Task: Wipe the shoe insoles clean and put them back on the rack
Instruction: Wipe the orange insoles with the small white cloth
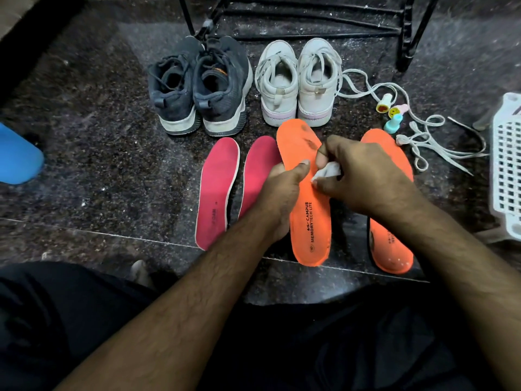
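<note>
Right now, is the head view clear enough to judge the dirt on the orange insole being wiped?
Head view: mostly yes. The held orange insole is sharp, its print readable and dark smudges visible near the toe. The right hand with the white wipe hides its middle. Wide-angle bending curves the edges, and the corners fall dark.

held orange insole (309, 210): black print along its heel half reads "CAMPUS" with "MEMORYTECH LITE" beside it, a small logo mark before the brand name, a small round mark nearer the heel, too small to read
orange insole at 3 o'clock (392, 244): small dark print, unreadable
pink insole at 9 o'clock (215, 193): faint print ending in "OAM"
</note>
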`<state>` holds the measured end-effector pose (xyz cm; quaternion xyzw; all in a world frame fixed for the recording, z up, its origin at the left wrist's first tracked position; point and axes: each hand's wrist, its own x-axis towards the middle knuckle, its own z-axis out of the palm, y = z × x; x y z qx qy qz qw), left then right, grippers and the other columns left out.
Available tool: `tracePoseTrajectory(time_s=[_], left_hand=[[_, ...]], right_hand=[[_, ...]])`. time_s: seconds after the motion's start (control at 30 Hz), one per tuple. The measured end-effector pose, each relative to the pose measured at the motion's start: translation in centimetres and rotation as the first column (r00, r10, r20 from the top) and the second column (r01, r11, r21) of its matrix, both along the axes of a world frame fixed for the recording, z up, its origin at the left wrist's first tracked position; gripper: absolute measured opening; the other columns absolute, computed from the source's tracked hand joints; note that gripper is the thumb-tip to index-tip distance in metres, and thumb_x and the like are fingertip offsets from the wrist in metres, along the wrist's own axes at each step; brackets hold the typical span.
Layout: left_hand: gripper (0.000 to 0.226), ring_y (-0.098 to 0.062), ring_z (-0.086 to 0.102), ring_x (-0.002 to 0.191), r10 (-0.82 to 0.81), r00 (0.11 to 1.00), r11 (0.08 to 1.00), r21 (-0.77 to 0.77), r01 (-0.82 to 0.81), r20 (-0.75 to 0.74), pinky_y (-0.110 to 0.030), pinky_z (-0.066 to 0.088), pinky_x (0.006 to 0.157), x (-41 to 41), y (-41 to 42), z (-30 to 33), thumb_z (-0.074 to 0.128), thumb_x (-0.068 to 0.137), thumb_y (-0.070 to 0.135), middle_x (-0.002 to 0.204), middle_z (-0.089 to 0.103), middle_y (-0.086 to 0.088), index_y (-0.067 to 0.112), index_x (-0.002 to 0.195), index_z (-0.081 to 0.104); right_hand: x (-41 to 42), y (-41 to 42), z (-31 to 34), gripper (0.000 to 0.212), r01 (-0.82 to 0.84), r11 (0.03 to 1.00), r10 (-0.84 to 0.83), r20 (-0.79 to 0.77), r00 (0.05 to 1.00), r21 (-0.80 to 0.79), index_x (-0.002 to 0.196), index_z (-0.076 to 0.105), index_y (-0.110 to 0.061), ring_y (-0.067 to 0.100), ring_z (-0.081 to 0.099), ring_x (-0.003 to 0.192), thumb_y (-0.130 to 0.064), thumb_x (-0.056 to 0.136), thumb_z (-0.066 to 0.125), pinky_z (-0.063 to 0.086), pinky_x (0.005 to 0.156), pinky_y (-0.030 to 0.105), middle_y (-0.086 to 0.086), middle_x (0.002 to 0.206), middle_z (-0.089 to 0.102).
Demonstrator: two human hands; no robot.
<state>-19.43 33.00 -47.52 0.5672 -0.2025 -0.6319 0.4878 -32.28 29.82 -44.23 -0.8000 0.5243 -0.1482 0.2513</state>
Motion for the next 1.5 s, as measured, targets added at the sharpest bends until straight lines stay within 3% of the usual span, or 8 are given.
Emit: tracePoseTrajectory(time_s=[0.17,0.37,0.57,0.7,0.83,0.93,1.13,1.5], left_hand=[[0.016,-0.016,0.062,0.054,0.058,0.998,0.998,0.001,-0.058,0.005,-0.027,0.051,0.054,0.5,-0.5,-0.2,0.052,0.103,0.018,0.064,0.066,-0.001,0.013,0.091,0.062],[0.012,-0.017,0.059,0.05,0.005,1.0,1.0,0.009,-0.005,-0.023,-0.025,0.05,0.049,0.2,-0.4,-0.4,0.054,0.102,0.016,0.069,0.063,-0.008,0.008,0.104,0.062],[0.029,-0.02,0.061,0.049,0.024,0.999,1.0,0.009,-0.024,-0.03,-0.032,0.054,0.047,0.3,-0.3,-0.2,0.056,0.101,0.017,0.068,0.063,-0.01,-0.002,0.123,0.056],[0.007,-0.017,0.061,0.048,0.101,0.994,0.995,0.008,-0.101,-0.03,-0.028,0.052,0.05,0.6,-0.7,-0.5,0.055,0.101,0.015,0.062,0.064,-0.004,0.01,0.098,0.06],[0.011,-0.016,0.06,0.048,0.086,0.996,0.996,0.023,-0.085,-0.013,-0.026,0.052,0.049,0.5,-0.5,-0.5,0.054,0.101,0.014,0.06,0.064,-0.002,0.012,0.092,0.058],[0.009,-0.017,0.061,0.049,0.035,0.999,0.999,0.019,-0.034,-0.023,-0.028,0.052,0.051,0.4,-0.5,-0.8,0.054,0.101,0.016,0.065,0.064,-0.005,0.01,0.104,0.061],[0.015,-0.018,0.06,0.052,0.026,1.0,1.0,0.0,-0.026,-0.017,-0.028,0.052,0.053,0.5,-0.4,-0.6,0.052,0.103,0.015,0.066,0.064,-0.006,0.013,0.091,0.062],[0.015,-0.014,0.064,0.053,0.077,0.996,0.996,-0.051,-0.079,-0.039,-0.027,0.054,0.054,0.1,-0.2,0.1,0.049,0.104,0.011,0.065,0.069,-0.001,0.013,0.096,0.061]], right_hand=[[-0.1,0.9,0.1,0.031,-0.12,0.985,0.13,-0.077,0.988,0.123,0.083,0.055,-0.03,-0.012,0.049,0.061,-0.014,0.072,0.079,0.034,0.057,0.005,-0.017,0.069,0.06],[0.2,0.3,-0.1,0.023,-0.065,0.998,0.065,-0.018,0.998,-0.018,0.082,0.053,-0.029,0.018,0.057,0.074,-0.017,0.075,0.072,0.046,0.066,0.033,-0.007,0.075,0.062],[0.2,-0.5,0.1,0.021,-0.043,0.998,0.044,0.02,0.999,-0.056,0.085,0.059,-0.028,0.012,0.054,0.072,-0.015,0.077,0.074,0.034,0.065,0.022,-0.012,0.073,0.06],[0.6,0.2,0.5,0.023,-0.184,0.982,0.183,-0.028,0.983,-0.034,0.079,0.06,-0.03,0.006,0.053,0.063,-0.013,0.074,0.075,0.03,0.061,0.018,-0.014,0.068,0.059],[0.3,0.4,0.7,0.025,-0.214,0.977,0.215,-0.075,0.974,0.023,0.077,0.058,-0.03,-0.006,0.047,0.059,-0.012,0.072,0.074,0.031,0.058,0.021,-0.013,0.064,0.057],[0.1,0.5,0.5,0.025,-0.169,0.985,0.171,-0.049,0.984,0.027,0.077,0.055,-0.03,-0.001,0.048,0.06,-0.013,0.073,0.073,0.036,0.061,0.027,-0.01,0.067,0.059],[0.8,0.1,-0.5,0.025,-0.054,0.998,0.053,-0.03,0.998,-0.033,0.079,0.048,-0.034,0.02,0.056,0.073,-0.023,0.073,0.069,0.052,0.07,0.042,-0.008,0.07,0.057],[1.4,-0.1,-1.0,0.021,0.092,0.991,-0.083,0.088,0.993,-0.1,0.092,0.059,-0.025,0.026,0.064,0.086,-0.016,0.074,0.064,0.052,0.077,0.041,-0.005,0.086,0.068]])
